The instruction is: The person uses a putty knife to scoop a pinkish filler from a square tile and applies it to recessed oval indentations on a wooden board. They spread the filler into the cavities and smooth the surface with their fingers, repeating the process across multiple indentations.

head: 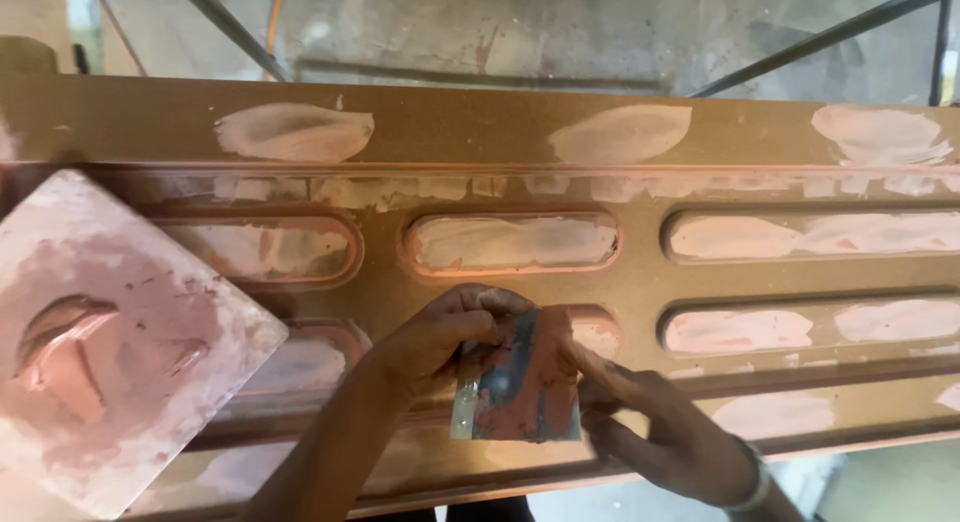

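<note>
Both hands clamped on flat metal scraper [520,377] smeared with reddish putty: left hand [445,337] pinching top edge, right hand [655,427] gripping right side. Scraper pressed over grooved brown panel [500,132], beside patched slot [512,242]. Putty-covered square board [110,342] at left.

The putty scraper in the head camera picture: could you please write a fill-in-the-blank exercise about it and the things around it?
1. Both hands, the left hand and the right hand, hold one flat metal ____.
2. The scraper blade is smeared with ____ putty.
3. The square board carrying putty lies to the ____ of the hands.
4. The brown panel has long recesses filled with pale ____.

Missing words: scraper; reddish; left; putty
</note>
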